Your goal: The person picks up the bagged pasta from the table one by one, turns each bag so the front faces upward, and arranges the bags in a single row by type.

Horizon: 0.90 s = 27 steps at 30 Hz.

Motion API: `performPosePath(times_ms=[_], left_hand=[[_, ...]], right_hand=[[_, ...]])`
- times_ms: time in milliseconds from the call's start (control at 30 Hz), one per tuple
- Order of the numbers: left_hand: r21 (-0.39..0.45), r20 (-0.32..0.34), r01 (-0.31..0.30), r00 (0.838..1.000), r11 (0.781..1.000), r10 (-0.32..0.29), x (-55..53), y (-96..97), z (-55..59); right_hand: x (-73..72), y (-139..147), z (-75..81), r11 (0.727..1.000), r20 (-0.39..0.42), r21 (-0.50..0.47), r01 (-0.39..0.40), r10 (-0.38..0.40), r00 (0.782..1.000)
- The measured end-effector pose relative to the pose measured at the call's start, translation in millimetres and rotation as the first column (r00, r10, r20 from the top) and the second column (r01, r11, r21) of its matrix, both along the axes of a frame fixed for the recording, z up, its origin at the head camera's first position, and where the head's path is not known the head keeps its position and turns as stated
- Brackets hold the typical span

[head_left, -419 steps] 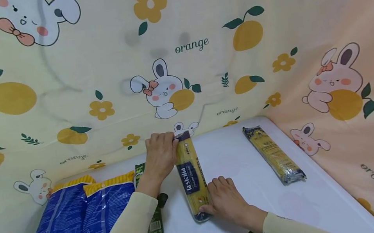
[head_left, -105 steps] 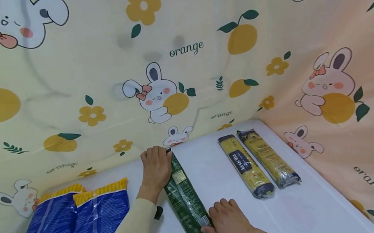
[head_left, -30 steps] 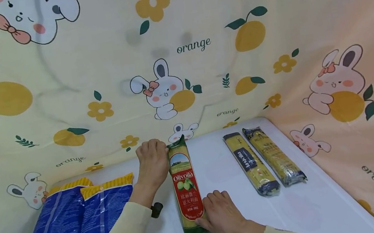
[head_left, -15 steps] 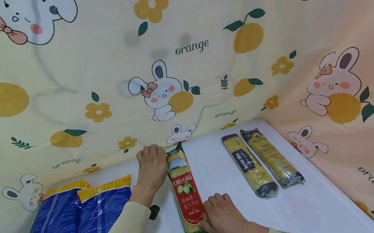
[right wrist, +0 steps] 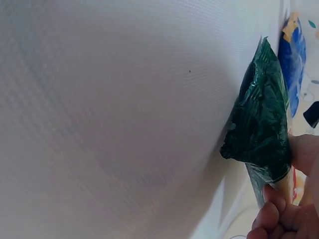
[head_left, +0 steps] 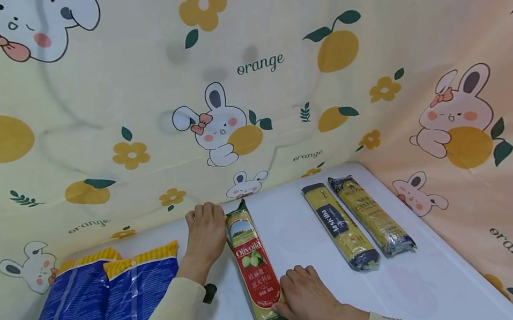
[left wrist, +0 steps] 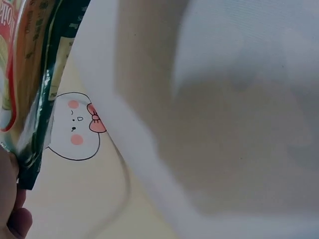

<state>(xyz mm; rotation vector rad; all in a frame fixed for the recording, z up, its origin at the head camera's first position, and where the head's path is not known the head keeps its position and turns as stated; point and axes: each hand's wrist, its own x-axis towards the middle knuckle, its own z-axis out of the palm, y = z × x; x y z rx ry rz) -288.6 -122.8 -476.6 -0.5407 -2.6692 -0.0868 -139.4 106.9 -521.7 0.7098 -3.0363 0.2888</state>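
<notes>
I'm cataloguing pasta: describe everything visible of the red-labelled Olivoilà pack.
The Olivoilà pack is long, slim, its wrap shiny, plastic-looking, with dark green ends, the near one crinkled. Its red label shows green olives and Chinese characters; yellowish contents show around it. Label toward the head camera, it slants far end leftward, between the blue bags and yellow packs. The left hand holds its far end, the right hand its near end; contact with the table is unclear.
</notes>
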Motion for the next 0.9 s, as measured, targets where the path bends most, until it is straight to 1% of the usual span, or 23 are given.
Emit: performPosePath(times_ms=[133, 267, 333, 433, 500, 533, 600, 667, 733, 800, 900], left_hand=[[0.008, 0.053, -0.025, 0.998, 1.000, 0.025, -1.2, -2.3, -3.7], [0.010, 0.122, -0.028, 0.992, 1.000, 0.027, 0.9, -2.0, -8.3], [-0.008, 0.161, -0.023, 0.987, 1.000, 0.024, 3.8, 0.1, -12.1], [-0.044, 0.237, -0.012, 0.971, 0.999, 0.022, 12.2, 5.2, -19.0], [-0.056, 0.299, 0.006, 0.954, 0.998, 0.011, 19.7, 9.0, -25.0], [-0.052, 0.334, 0.020, 0.943, 0.998, -0.001, 24.1, 11.0, -27.6], [-0.039, 0.387, 0.056, 0.921, 0.998, -0.036, 33.2, 14.3, -33.1], [-0.015, 0.439, 0.081, 0.896, 0.997, -0.066, 41.9, 16.1, -37.7], [0.009, 0.487, 0.095, 0.869, 0.995, -0.087, 50.4, 16.1, -38.3], [0.023, 0.531, 0.106, 0.842, 0.994, -0.102, 57.7, 14.3, -36.6], [0.044, 0.598, 0.126, 0.791, 0.991, -0.127, 66.1, 9.4, -29.8]], right_hand=[[2.3, -0.1, -4.1, 1.000, 0.032, -0.015, 0.015, -0.014, 0.999], [4.2, 1.8, -7.4, 0.999, 0.069, 0.005, 0.040, -0.040, 0.997], [4.5, 3.0, -7.5, 0.999, 0.053, 0.019, 0.046, -0.047, 0.998], [4.5, 2.9, -7.5, 0.999, -0.004, 0.034, 0.042, -0.042, 0.999], [5.4, 0.5, -7.2, 0.999, -0.048, 0.040, 0.031, -0.029, 0.998], [6.1, -1.4, -7.1, 0.999, -0.056, 0.043, 0.025, -0.022, 0.998], [8.2, -6.4, -6.8, 0.999, -0.054, 0.044, -0.001, 0.003, 0.999], [10.7, -12.0, -7.1, 0.998, -0.027, 0.049, -0.035, 0.036, 0.999], [12.7, -16.7, -8.2, 0.995, 0.004, 0.056, -0.077, 0.076, 0.997], [13.8, -19.4, -9.4, 0.992, 0.023, 0.070, -0.107, 0.106, 0.994], [13.3, -19.5, -10.7, 0.987, 0.033, 0.101, -0.128, 0.126, 0.992]])
